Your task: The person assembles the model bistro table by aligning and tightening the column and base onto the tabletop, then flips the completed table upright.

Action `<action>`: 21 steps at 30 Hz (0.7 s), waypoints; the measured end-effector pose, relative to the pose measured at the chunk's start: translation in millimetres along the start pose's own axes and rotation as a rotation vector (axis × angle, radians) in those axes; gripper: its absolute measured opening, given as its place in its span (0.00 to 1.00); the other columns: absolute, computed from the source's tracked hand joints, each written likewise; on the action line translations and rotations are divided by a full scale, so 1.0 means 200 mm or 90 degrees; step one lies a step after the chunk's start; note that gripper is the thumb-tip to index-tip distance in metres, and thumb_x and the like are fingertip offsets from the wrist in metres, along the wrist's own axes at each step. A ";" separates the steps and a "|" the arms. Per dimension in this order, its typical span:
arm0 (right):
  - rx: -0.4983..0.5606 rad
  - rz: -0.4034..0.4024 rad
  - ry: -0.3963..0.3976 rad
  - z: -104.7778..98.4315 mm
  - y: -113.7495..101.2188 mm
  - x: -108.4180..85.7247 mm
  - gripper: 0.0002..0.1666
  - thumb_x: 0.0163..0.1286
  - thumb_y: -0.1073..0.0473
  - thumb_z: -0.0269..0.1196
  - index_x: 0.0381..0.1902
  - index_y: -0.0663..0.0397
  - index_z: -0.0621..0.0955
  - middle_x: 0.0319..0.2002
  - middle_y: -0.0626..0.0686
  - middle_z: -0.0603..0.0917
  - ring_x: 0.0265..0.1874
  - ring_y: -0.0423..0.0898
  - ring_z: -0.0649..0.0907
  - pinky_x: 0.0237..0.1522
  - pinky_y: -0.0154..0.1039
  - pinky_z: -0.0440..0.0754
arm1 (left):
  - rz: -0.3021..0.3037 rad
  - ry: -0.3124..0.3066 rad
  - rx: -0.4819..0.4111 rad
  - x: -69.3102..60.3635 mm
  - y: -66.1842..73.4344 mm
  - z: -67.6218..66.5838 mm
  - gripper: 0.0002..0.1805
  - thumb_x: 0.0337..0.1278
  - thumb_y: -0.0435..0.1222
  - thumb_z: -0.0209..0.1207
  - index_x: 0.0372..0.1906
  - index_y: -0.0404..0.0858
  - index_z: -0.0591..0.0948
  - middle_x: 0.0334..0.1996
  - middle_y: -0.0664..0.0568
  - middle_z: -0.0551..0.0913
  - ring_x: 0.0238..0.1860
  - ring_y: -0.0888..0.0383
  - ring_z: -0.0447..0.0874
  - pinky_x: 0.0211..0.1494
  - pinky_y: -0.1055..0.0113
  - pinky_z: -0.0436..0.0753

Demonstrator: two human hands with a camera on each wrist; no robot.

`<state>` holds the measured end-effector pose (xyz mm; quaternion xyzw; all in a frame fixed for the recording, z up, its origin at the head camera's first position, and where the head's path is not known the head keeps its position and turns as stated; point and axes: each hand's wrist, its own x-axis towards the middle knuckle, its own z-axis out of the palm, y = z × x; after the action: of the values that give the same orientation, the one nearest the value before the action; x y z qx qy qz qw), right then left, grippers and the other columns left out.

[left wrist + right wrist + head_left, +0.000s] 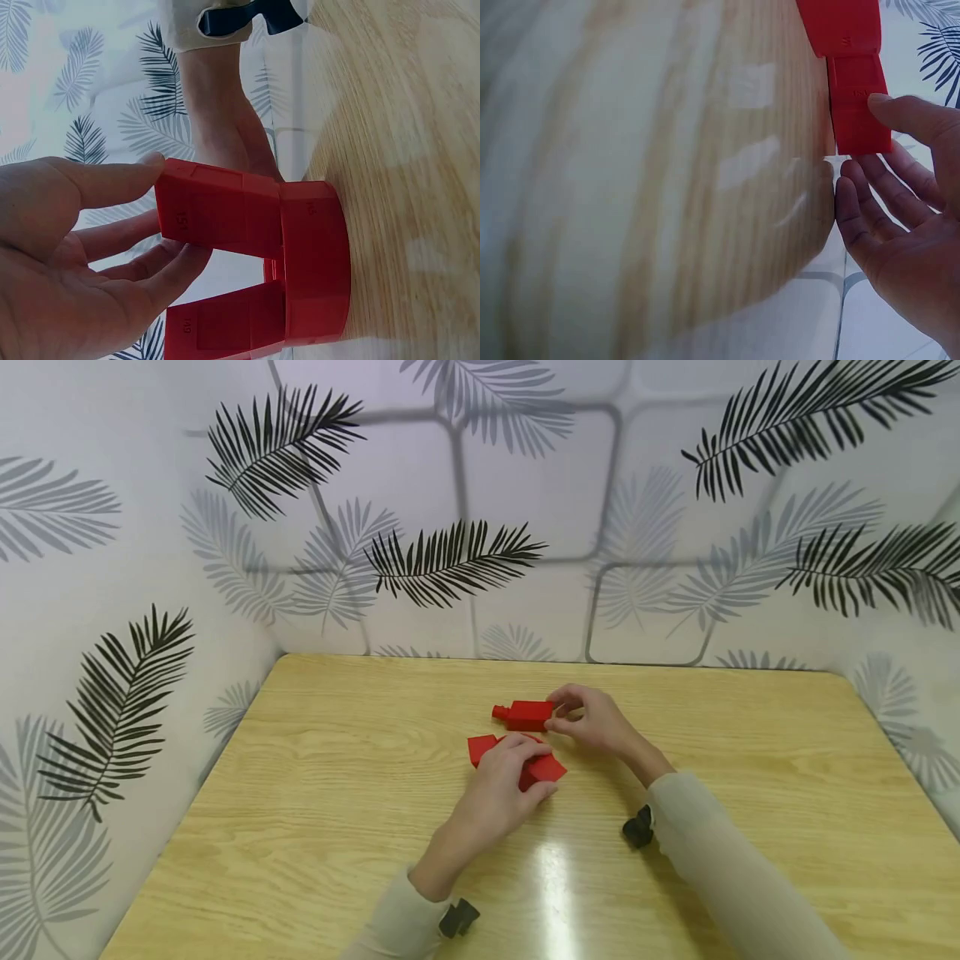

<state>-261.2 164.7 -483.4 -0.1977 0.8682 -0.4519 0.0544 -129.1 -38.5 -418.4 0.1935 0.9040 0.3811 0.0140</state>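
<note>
Basically, we have two bright red, hard plastic-looking parts near the middle of the light wood-grain desk (337,793). Nearer one, a red chunky piece with two blocky prongs on a rounded base (316,262): smooth faces, shallow recessed panels on the prongs. Our left hand (504,781) grips it by one prong, fingers curled round. Just beyond it, a red rectangular block with a narrow stepped knob (529,716) lies on the desk, knob pointing left; our right hand (592,718) pinches the opposite end, thumb on top.

Writing: we read "151" on the held prong and "149" on the other; the base has a small mark, probably "145". Block's number is too blurred for us to read. We see no brand.
</note>
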 end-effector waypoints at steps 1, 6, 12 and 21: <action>0.000 -0.002 0.003 0.00 0.00 0.00 0.19 0.66 0.64 0.72 0.53 0.61 0.82 0.47 0.58 0.87 0.47 0.54 0.86 0.55 0.52 0.85 | 0.005 -0.005 0.000 0.00 0.00 -0.01 0.23 0.61 0.34 0.71 0.61 0.35 0.82 0.58 0.48 0.80 0.60 0.50 0.78 0.64 0.59 0.81; 0.030 -0.005 0.027 -0.01 0.00 -0.02 0.19 0.67 0.64 0.71 0.53 0.62 0.79 0.49 0.60 0.86 0.49 0.59 0.87 0.55 0.54 0.85 | 0.020 -0.035 -0.009 0.00 -0.02 -0.03 0.22 0.64 0.30 0.67 0.62 0.34 0.82 0.58 0.48 0.80 0.61 0.50 0.78 0.66 0.57 0.80; 0.055 -0.018 0.079 -0.04 -0.02 -0.06 0.18 0.68 0.65 0.69 0.54 0.61 0.78 0.51 0.62 0.84 0.50 0.58 0.86 0.52 0.50 0.87 | 0.044 -0.064 -0.031 -0.01 -0.06 -0.07 0.22 0.64 0.22 0.61 0.63 0.33 0.81 0.58 0.45 0.79 0.62 0.46 0.76 0.66 0.52 0.79; 0.143 -0.025 0.100 -0.13 -0.07 -0.15 0.17 0.74 0.66 0.63 0.59 0.60 0.79 0.53 0.66 0.78 0.41 0.67 0.88 0.43 0.53 0.89 | 0.042 -0.100 -0.063 -0.02 -0.12 -0.14 0.25 0.62 0.17 0.53 0.61 0.36 0.80 0.59 0.44 0.76 0.62 0.46 0.75 0.65 0.53 0.79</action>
<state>-237.1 188.1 -459.8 -0.1711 0.8096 -0.5615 -0.0010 -139.1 -74.8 -415.6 0.2514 0.8732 0.4094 0.0816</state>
